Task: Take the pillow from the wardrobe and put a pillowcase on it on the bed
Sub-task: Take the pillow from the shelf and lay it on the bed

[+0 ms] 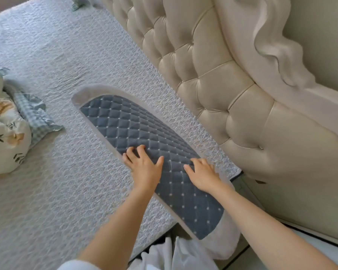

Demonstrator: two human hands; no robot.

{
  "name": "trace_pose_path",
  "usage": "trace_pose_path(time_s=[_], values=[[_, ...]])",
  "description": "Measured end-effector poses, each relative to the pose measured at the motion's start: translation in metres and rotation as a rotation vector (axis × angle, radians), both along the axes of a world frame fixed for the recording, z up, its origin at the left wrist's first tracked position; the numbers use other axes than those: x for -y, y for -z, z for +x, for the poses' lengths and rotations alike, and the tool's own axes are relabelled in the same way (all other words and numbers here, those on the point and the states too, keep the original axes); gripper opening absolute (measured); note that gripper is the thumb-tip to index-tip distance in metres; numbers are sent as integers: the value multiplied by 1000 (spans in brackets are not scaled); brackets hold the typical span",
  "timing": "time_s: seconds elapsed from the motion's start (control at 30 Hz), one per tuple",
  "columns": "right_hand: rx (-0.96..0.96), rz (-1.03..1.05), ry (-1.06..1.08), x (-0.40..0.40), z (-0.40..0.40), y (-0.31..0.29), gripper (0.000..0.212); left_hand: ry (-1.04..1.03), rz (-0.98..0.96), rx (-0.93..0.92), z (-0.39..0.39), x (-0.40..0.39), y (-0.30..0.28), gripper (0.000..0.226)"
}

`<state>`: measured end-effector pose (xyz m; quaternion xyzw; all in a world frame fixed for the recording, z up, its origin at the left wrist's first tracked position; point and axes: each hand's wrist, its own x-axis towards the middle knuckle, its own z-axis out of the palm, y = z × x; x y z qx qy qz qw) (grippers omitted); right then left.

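Note:
A long pillow (125,121) in a blue-grey quilted pillowcase with a pale grey border lies on the bed (57,55), beside the headboard. Its near end hangs over the bed's edge. My left hand (142,166) rests flat on the pillow's left side, fingers spread. Close to the pillow's right edge, my right hand (203,174) presses palm-down with fingers apart. Neither hand grips anything.
A cream tufted headboard (213,65) runs along the right. A floral pillow with a blue checked frill (10,125) lies at the bed's left. White fabric (174,254) hangs below the near bed edge. Another bit of fabric (77,2) sits at the far top.

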<state>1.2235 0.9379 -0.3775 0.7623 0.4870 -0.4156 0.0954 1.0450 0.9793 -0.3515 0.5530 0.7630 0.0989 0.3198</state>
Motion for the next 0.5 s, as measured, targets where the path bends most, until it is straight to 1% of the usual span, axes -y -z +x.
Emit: trace_pose_path(time_s=[0.07, 0.2, 0.33, 0.4, 0.5], values=[[-23, -17, 0, 10, -11, 14, 64, -40, -16, -2, -17, 10, 12, 70], [-61, 1, 56, 9, -27, 33, 72, -85, 13, 23, -40, 24, 34, 70], [-61, 3, 41, -4, -32, 52, 69, -293, -23, 94, -56, 31, 51, 67], [-32, 4, 18, -11, -34, 63, 71, -391, -68, 119, -69, 37, 63, 68], [43, -8, -47, -15, -36, 82, 75, -470, -122, 162, -85, 48, 86, 70]])
